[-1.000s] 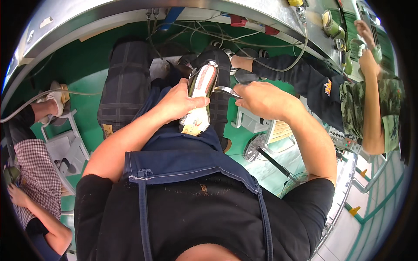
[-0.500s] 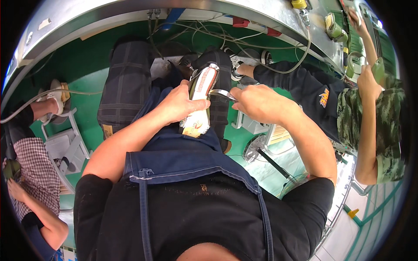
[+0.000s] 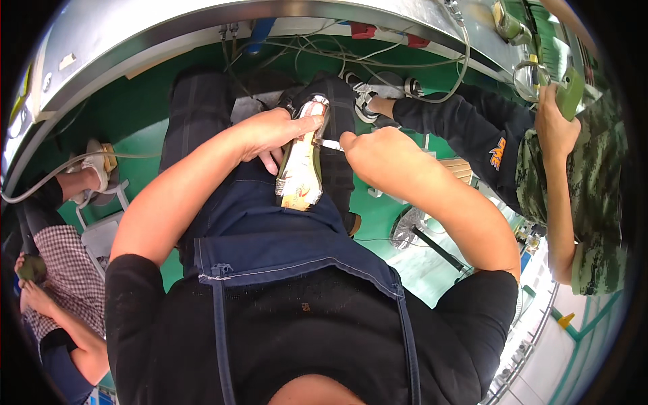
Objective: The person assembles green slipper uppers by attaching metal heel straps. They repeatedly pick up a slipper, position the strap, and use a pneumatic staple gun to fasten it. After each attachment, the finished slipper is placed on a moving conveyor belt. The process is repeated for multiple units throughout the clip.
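Observation:
Across my thigh lies an olive-green shoe (image 3: 300,177), its pale underside turned up and its narrow length pointing away from me. Near its far end my left hand (image 3: 270,133) grips it, with the thumb pressed on the underside and the other fingers along the left side. From the right, my right hand (image 3: 385,156) is closed round a small metal tool (image 3: 331,144), whose tip meets the shoe's right edge about halfway along. The tool's handle is hidden in the fist, so its exact kind does not show.
A metal-edged workbench (image 3: 202,25) curves across the far side, with cables (image 3: 317,50) hanging beneath. At right a co-worker's hand (image 3: 559,125) holds a green shoe part (image 3: 572,93). Another person (image 3: 64,270) sits at left. A fan (image 3: 408,226) stands on the green floor.
My left hand has slid farther along the shoe, its thumb now nearer the far end. The tool's curved metal shows less, its tip against the shoe. The right co-worker's raised hand has shifted.

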The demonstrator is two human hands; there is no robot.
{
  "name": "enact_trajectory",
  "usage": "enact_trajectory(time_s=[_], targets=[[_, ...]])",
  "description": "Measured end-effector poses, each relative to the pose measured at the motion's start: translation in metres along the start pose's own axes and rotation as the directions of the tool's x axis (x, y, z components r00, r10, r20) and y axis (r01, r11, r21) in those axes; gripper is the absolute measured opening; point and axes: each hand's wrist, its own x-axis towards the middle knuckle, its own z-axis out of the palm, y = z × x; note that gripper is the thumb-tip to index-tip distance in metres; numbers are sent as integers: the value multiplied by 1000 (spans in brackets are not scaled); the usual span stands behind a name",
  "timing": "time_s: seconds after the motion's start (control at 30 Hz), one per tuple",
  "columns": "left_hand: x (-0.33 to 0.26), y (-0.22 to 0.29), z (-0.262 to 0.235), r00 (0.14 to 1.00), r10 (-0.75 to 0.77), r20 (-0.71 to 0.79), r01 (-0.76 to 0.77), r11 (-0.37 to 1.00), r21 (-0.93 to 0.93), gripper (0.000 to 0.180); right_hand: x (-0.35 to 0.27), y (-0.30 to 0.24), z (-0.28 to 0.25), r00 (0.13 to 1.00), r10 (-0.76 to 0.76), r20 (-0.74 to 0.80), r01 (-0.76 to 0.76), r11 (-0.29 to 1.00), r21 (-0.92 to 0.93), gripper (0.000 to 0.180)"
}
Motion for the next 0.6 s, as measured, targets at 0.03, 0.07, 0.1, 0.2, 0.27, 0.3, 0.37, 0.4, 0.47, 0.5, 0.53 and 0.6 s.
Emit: enact_trajectory(time_s=[0.03, 0.07, 0.1, 0.2, 0.27, 0.3, 0.37, 0.4, 0.47, 0.5, 0.53, 0.6], targets=[[0, 9, 2, 998, -69, 10, 68, 997, 46, 79, -2, 0, 2, 1000, -11, -18, 11, 1000, -15, 19], [2, 12, 4, 998, -64, -4, 64, 995, 72, 76, -4, 0, 3, 999, -23, -35, 22, 999, -32, 20], [2, 13, 6, 998, -58, -18, 60, 993, 98, 72, -5, 0, 6, 999, -15, -45, 13, 999, -46, 19], [8, 14, 14, 997, -17, -82, 28, 990, 141, 66, -7, -2, 17, 996, 2, -91, -13, 993, -114, 19], [9, 15, 17, 995, 7, -104, 7, 990, 138, 62, -9, -7, 22, 991, 6, -134, -30, 984, -176, 20], [7, 15, 18, 994, 18, -105, -4, 992, 129, 59, -9, -12, 22, 987, 25, -158, -61, 973, -223, 21], [7, 14, 15, 994, 29, -109, -16, 993, 119, 55, -7, -28, 19, 976, 62, -210, -128, 940, -317, 25], [9, 9, 13, 993, 27, -112, -14, 993, 118, 54, -7, -35, 16, 979, 102, -179, -161, 920, -357, 27], [9, 9, 12, 993, 38, -113, -23, 991, 130, 53, -8, -46, 9, 975, 190, -116, -222, 870, -440, 31], [7, 10, 12, 992, 49, -114, -32, 989, 142, 54, -8, -49, 12, 965, 222, -141, -261, 874, -411, 26], [5, 13, 12, 991, 63, -117, -45, 987, 152, 54, -9, -47, 14, 961, 213, -176, -260, 912, -319, 25], [6, 10, 12, 989, 80, -121, -59, 985, 164, 55, -15, -35, 16, 948, 201, -248, -238, 962, -131, 22]])
